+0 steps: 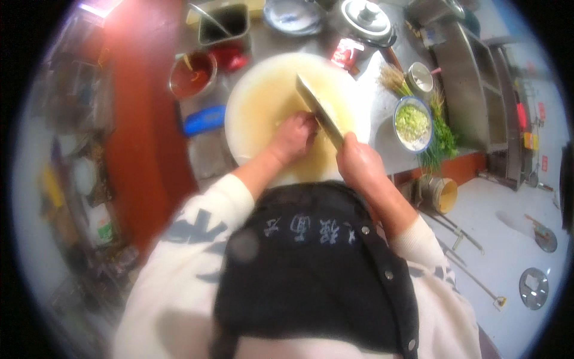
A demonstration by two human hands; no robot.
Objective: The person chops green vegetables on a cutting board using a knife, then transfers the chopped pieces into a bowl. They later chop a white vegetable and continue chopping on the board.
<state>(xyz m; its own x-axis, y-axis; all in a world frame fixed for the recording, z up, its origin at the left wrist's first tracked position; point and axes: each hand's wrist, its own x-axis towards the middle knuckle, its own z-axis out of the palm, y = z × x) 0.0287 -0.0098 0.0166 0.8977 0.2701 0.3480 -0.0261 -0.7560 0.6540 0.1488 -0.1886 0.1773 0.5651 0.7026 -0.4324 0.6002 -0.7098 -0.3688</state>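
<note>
My right hand (360, 164) grips a broad-bladed kitchen knife (320, 109) by its handle. The blade slants up and to the left over a round, pale yellow cutting board (264, 85). On the board, my left hand (296, 134) rests with its fingers curled close to the blade's left side. What lies under those fingers is mostly hidden and blurred. Small pale bits show around the blade. To the right stands a blue-rimmed bowl (413, 124) of chopped green and white vegetable, apparently scallion.
Unchopped greens (441, 130) lie beside the bowl. Beyond the board are a lidded pot (365, 20), a red can (346, 53), stacked plates (293, 17) and a dark-filled metal container (224, 24). A pot of red sauce (192, 75) and a blue object (205, 120) sit left.
</note>
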